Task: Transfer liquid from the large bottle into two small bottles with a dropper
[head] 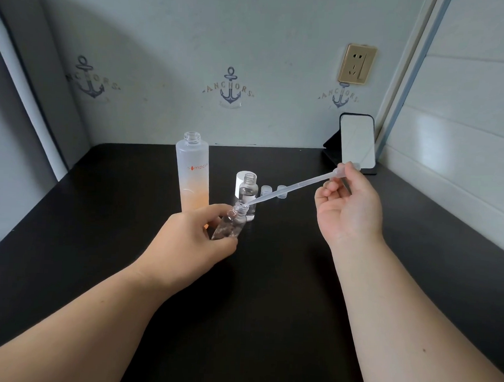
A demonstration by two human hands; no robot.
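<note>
The large frosted bottle (192, 175), white fading to orange, stands uncapped on the black table (269, 307). My left hand (191, 240) grips a small clear bottle (231, 223), tilted with its open mouth up and to the right. My right hand (349, 206) pinches the bulb of a clear plastic dropper (297, 185). The dropper slants down to the left, and its tip sits at the mouth of the held bottle. A second small clear bottle (248, 195) stands open just behind it.
A white cap (241, 180) stands behind the second small bottle. Two small clear caps (273, 191) lie to its right. A phone on a stand (357, 142) leans at the back right corner. A wall socket (357, 64) is above it.
</note>
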